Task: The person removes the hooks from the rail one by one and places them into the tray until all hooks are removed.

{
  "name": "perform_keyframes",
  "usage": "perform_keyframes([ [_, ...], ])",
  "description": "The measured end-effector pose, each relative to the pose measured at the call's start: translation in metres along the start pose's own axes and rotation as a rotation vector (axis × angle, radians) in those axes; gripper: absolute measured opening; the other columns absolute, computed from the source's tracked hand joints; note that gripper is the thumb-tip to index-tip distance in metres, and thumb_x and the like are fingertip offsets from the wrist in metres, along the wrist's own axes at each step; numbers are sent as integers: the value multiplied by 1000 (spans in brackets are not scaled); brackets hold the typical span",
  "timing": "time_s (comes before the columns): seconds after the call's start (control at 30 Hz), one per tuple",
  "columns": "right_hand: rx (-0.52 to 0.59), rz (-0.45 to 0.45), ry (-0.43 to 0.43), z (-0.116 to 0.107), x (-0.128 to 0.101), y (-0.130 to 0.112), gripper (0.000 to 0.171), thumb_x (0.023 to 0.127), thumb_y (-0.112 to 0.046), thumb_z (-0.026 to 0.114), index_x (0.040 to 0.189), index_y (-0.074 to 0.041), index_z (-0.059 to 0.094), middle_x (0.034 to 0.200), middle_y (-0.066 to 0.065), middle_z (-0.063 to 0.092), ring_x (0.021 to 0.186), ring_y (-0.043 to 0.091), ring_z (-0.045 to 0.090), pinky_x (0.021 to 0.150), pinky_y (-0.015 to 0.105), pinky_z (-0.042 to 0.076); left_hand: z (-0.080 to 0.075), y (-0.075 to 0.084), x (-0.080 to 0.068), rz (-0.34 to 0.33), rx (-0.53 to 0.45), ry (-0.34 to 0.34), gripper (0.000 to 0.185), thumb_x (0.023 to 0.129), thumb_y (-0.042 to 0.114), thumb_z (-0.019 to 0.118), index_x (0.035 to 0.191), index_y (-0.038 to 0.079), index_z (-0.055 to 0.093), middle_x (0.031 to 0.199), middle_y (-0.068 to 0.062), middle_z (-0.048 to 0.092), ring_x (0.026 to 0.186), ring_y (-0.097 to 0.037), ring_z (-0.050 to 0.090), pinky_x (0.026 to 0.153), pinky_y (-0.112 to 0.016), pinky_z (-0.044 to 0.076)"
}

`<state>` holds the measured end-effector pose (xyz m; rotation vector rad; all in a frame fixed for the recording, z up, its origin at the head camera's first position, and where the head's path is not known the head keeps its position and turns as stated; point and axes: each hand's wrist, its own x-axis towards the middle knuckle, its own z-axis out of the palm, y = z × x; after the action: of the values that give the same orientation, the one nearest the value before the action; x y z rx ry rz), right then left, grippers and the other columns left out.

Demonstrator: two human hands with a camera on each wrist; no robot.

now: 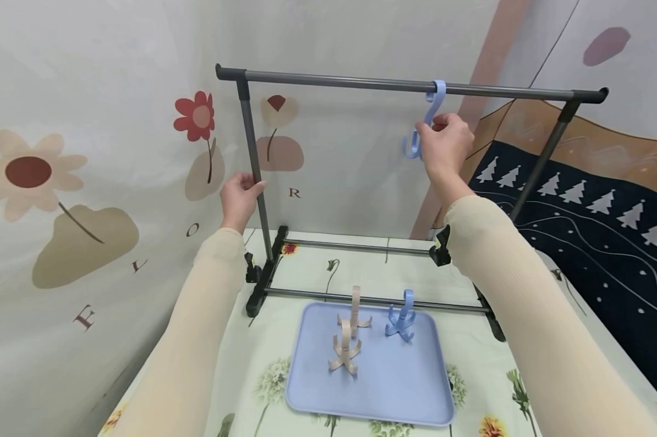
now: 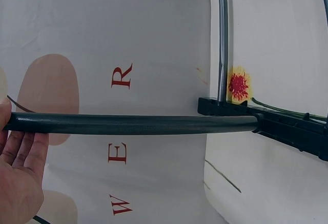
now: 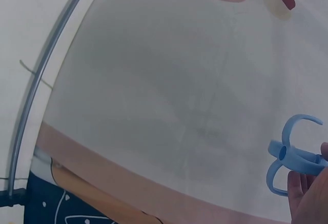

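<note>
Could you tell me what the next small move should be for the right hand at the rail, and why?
Probably the right hand should let go of the blue hook. Its top loop already sits over the top rail, so it looks hung, while the left hand steadies the upright post. Three more hooks stand on the blue tray: two beige, one blue.

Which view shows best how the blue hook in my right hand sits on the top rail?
The head view: the blue hook hangs over the top rail, with the right hand holding its stem. The right wrist view shows only its lower prongs; the left wrist view misses it.
</note>
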<state>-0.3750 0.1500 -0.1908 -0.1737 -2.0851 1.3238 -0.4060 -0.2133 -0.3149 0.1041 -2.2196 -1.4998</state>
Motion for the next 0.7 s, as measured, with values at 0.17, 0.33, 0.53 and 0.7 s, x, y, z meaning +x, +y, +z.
perform_keyframes([
  [0.17,25,2,7,1,-1,0,40,95,-35,66,123,-7,66,118,10,66,107,17,62,96,28,48,0,0,1,-5,-7,-1,31,97,23,66,119,2,60,112,-12,64,102,-23,58,93,-39,45],
  [0.33,44,-4,18,1,-3,0,39,95,-35,66,123,-7,66,118,10,67,108,19,64,97,29,48,1,-1,2,-2,-10,1,30,97,22,67,118,2,61,111,-12,64,101,-23,58,92,-38,45],
  [0.53,41,-7,27,-1,-2,-5,37,95,-32,66,121,-6,66,118,9,68,107,18,65,96,30,49,0,0,1,-4,-17,0,30,97,21,67,118,2,60,111,-13,64,101,-23,58,92,-39,45],
  [0.7,17,5,46,-4,5,-16,34,95,-30,67,120,-7,68,117,7,69,105,16,65,95,29,50,0,1,0,-6,-18,-5,31,97,23,67,118,2,60,111,-12,64,102,-23,58,93,-39,45],
])
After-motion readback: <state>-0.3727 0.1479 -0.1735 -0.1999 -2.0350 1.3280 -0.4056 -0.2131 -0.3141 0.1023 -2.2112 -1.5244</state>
